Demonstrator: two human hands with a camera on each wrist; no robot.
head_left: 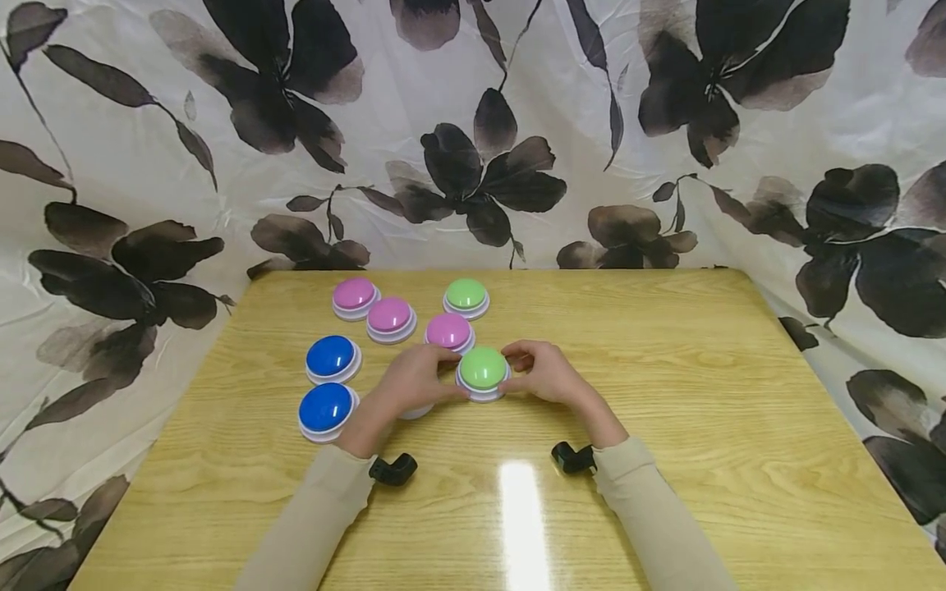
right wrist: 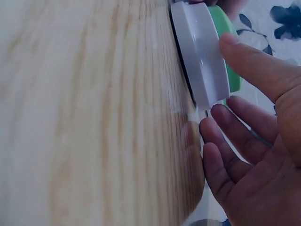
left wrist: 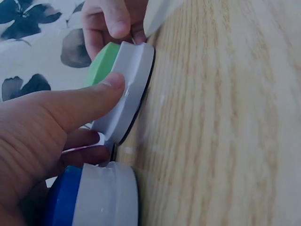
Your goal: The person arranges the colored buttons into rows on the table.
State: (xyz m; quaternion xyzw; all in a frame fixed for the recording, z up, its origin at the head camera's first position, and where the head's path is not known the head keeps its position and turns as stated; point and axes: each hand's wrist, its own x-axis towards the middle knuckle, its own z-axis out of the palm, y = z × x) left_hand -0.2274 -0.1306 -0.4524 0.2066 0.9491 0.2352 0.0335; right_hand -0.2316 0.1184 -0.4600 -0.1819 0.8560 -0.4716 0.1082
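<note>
Between both hands, at the middle of the wooden table, is a green push button [head_left: 483, 368] with a round white base. My left hand [head_left: 415, 377] grips its left side, the thumb pressed on the white base [left wrist: 124, 101] in the left wrist view. From the right, my right hand [head_left: 548, 373] holds the other side, its thumb at the rim and its fingers curved around the far edge. A pink push button [head_left: 449, 331] sits just behind the held one. Under my left hand lies another button, mostly hidden, with a bit of its white base [head_left: 417, 412] showing.
Two blue buttons [head_left: 330, 357] stand left of my left hand, one in front of the other. Farther back are two more pink buttons [head_left: 389, 316] and a second green button [head_left: 466, 295]. A floral cloth [head_left: 473, 107] hangs behind the wooden table [head_left: 702, 394].
</note>
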